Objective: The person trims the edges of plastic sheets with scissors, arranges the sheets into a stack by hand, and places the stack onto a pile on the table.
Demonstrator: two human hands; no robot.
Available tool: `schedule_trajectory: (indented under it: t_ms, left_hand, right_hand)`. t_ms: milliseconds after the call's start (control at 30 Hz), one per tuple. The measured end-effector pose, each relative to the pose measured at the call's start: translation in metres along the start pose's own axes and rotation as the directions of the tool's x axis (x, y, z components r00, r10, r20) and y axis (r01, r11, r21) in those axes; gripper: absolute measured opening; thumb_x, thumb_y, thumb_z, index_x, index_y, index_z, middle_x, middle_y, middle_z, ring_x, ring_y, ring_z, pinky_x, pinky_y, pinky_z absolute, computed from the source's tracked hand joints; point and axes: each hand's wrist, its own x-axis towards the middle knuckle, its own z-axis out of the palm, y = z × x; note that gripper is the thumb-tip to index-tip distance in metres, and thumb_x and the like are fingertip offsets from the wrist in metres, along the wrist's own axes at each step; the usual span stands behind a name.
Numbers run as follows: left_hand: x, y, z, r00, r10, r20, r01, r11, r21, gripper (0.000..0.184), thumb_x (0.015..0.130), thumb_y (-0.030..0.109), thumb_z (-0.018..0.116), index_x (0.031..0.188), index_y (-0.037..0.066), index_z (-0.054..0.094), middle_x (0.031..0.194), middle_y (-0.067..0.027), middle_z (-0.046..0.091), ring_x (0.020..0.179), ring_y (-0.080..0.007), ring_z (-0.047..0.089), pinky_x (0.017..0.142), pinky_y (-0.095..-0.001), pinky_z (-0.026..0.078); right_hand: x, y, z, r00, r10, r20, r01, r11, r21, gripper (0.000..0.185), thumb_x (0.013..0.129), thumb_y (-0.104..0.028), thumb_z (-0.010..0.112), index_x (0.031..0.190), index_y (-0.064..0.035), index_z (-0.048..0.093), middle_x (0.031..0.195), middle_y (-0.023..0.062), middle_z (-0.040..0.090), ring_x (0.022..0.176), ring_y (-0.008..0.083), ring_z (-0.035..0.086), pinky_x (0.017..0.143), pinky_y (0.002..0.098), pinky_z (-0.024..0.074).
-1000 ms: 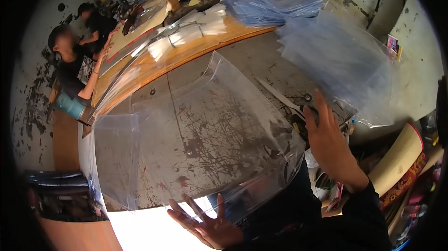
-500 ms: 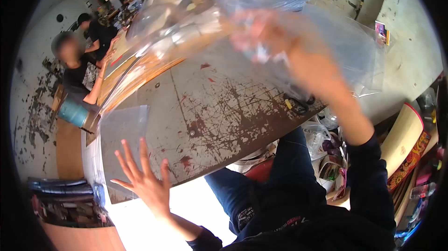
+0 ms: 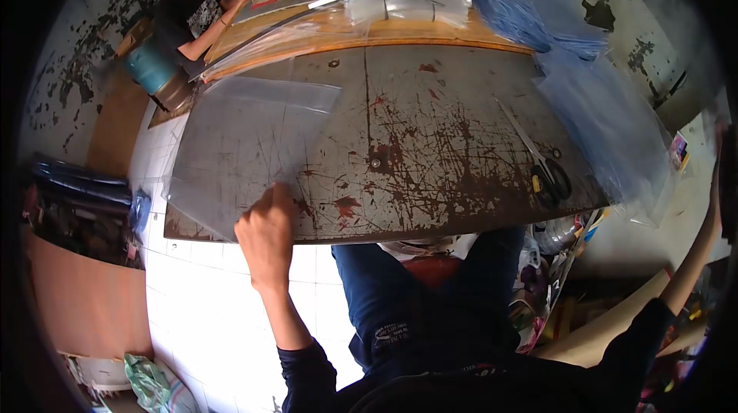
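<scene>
A clear plastic sheet (image 3: 238, 125) lies over the left part of the scratched metal-topped table (image 3: 430, 152). At the table's front edge, my left hand (image 3: 265, 240) is closed on the near right side of this sheet, its fingertips partly hidden from above. My right arm stretches out to the far right, away from the table. Only a sliver of my right hand (image 3: 721, 175) shows at the dark rim of the view, so its fingers cannot be made out. Scissors (image 3: 547, 171) with black and yellow handles rest on the table's right side.
Bluish plastic sheets (image 3: 607, 121) hang over the table's right edge. Behind lie a wooden board (image 3: 323, 36) and a bundle of clear plastic (image 3: 407, 7). A co-worker (image 3: 192, 21) leans at the back left near a teal drum (image 3: 150, 67). Dark rolls (image 3: 81, 182) sit at left.
My right hand has swung from above the table to the far right. My left hand, spread before, has closed on a clear sheet now lying at left. The view has turned, and the scissors are uncovered.
</scene>
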Motion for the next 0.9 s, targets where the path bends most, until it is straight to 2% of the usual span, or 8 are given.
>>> schedule_trajectory:
  t_ms: [67,200,267,400,567,733,800,900]
  left_hand:
    - [-0.005,0.022,-0.011,0.999,0.027,-0.026,-0.03,0.991,-0.133,0.007,0.073,0.003,0.058,0.074,0.007,0.052,0.066,-0.0056,0.059,0.049,-0.0151,0.058,0.039,-0.0259,0.043]
    - [-0.017,0.096,-0.032,0.984,0.065,0.165,-0.022,0.968,-0.248,0.018,0.077,0.002,0.056,0.094,0.006,0.059,0.077,-0.0073,0.062,0.056,-0.0168,0.061,0.046,-0.0269,0.05]
    - [-0.019,0.135,-0.025,0.98,0.172,0.099,-0.111,0.887,-0.448,0.038,0.077,0.005,0.057,0.114,0.004,0.051,0.104,-0.0163,0.057,0.068,-0.021,0.064,0.047,-0.028,0.051]
    - [-0.001,0.196,-0.01,0.897,0.443,0.007,-0.269,0.558,-0.785,0.066,0.076,0.018,0.063,0.133,0.004,0.032,0.139,-0.0221,0.022,0.124,-0.0331,0.036,0.091,-0.0439,0.044]
    - [-0.009,0.155,-0.059,0.796,0.579,0.178,-0.218,0.548,-0.807,0.073,0.072,0.028,0.067,0.135,0.015,0.031,0.143,-0.0144,0.02,0.133,-0.0313,0.018,0.104,-0.0551,0.02]
    - [-0.043,0.076,-0.056,0.826,0.219,0.519,-0.298,0.952,0.072,0.068,0.069,0.026,0.067,0.13,0.033,0.038,0.141,-0.0068,0.028,0.13,-0.0332,0.024,0.103,-0.058,0.022]
    - [-0.044,0.061,-0.058,0.834,0.083,0.546,0.0,0.989,-0.15,0.063,0.068,0.026,0.066,0.126,0.037,0.043,0.138,-0.0032,0.034,0.127,-0.0309,0.032,0.1,-0.0514,0.034]
    - [-0.035,0.07,-0.059,0.907,0.129,0.4,-0.081,0.987,-0.136,0.059,0.059,0.028,0.071,0.116,0.026,0.056,0.119,-0.0046,0.054,0.107,-0.0219,0.054,0.083,-0.0346,0.051]
  right_hand:
    - [-0.02,0.049,0.002,0.971,0.012,0.238,-0.006,1.0,-0.025,0.04,0.086,-0.017,0.049,0.121,0.0011,0.048,0.12,0.0188,0.05,0.112,0.0278,0.047,0.098,0.0365,0.0329]
    - [-0.051,0.099,0.009,0.576,0.078,0.814,-0.001,0.996,-0.094,0.054,0.077,-0.008,0.046,0.131,-0.0083,0.039,0.139,0.012,0.033,0.131,0.0258,0.024,0.108,0.0388,0.0153]
    - [-0.063,0.093,0.003,0.708,0.16,0.688,0.116,0.935,-0.336,0.062,0.073,0.004,0.042,0.133,-0.0105,0.036,0.14,0.013,0.03,0.132,0.0267,0.021,0.108,0.0394,0.0151]
    - [-0.081,0.074,-0.004,0.823,0.203,0.531,0.096,0.871,-0.482,0.065,0.075,0.012,0.038,0.134,-0.0128,0.033,0.139,0.0128,0.031,0.133,0.0263,0.02,0.107,0.0393,0.0193]
    - [-0.104,-0.042,0.022,0.976,-0.14,0.167,0.204,0.857,-0.474,0.038,0.086,0.004,0.038,0.121,-0.0058,0.05,0.132,0.0112,0.041,0.117,0.0254,0.046,0.1,0.0363,0.0343]
    - [-0.177,-0.151,0.085,0.961,-0.031,0.275,-0.105,0.877,0.469,0.032,0.069,-0.001,0.067,0.101,-0.0003,0.06,0.105,0.0161,0.056,0.093,0.0319,0.055,0.077,0.0374,0.0474]
    - [-0.157,-0.191,0.111,0.901,-0.308,0.307,0.08,0.811,0.58,0.034,0.067,0.0,0.069,0.1,-0.0062,0.062,0.104,0.013,0.057,0.092,0.0273,0.055,0.072,0.0345,0.0479]
    - [-0.154,-0.217,0.141,0.914,-0.252,0.318,0.003,0.789,0.615,0.028,0.069,-0.006,0.071,0.096,-0.0111,0.065,0.102,0.0105,0.057,0.082,0.0215,0.054,0.066,0.0296,0.0473]
